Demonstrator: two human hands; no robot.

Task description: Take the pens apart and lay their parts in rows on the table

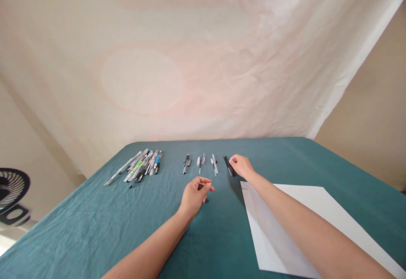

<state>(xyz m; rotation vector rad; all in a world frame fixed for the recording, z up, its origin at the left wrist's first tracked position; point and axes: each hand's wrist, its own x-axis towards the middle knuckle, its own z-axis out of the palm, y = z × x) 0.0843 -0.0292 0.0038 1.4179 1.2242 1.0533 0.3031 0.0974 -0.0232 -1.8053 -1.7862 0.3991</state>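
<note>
My left hand [195, 194] hovers over the teal tablecloth [95, 228], fingers pinched on a small pen part [207, 184] with a light tip. My right hand [241, 165] reaches farther out, its fingers curled on a black pen piece [229, 165] lying on the cloth. Between and beyond the hands lie three small groups of pen parts: a dark one [187, 163], a grey one [200, 161] and a white one [215, 164].
A pile of several pens [141, 167] lies at the far left of the table. A white sheet of paper [294, 228] lies under my right forearm. A pale draped sheet [190, 59] hangs behind the table. A fan [11, 190] stands at the left.
</note>
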